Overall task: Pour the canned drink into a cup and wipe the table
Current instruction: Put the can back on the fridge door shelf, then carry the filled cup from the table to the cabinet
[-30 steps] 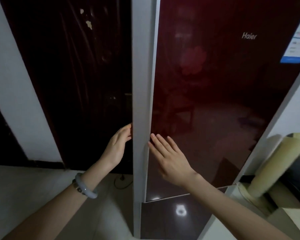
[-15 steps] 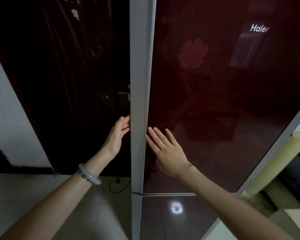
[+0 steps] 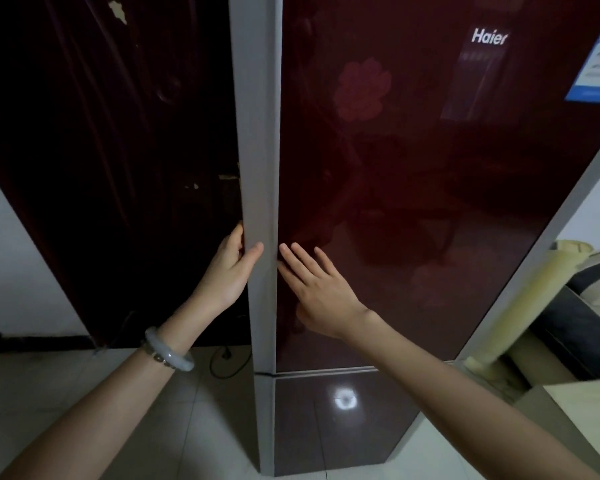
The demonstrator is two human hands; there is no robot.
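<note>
The left hand (image 3: 231,268) now grips the grey side edge (image 3: 257,133) of the fridge door (image 3: 430,202), fingers hooked behind it and thumb laid across its face, where half a second ago the fingertips only touched that edge. The right hand (image 3: 321,292) lies open and flat on the dark red front just beside it, much as before. The door looks shut, so the canned drink is out of view, probably inside; the new grip suggests the opening pull is about to start, with pouring and wiping all ahead.
</note>
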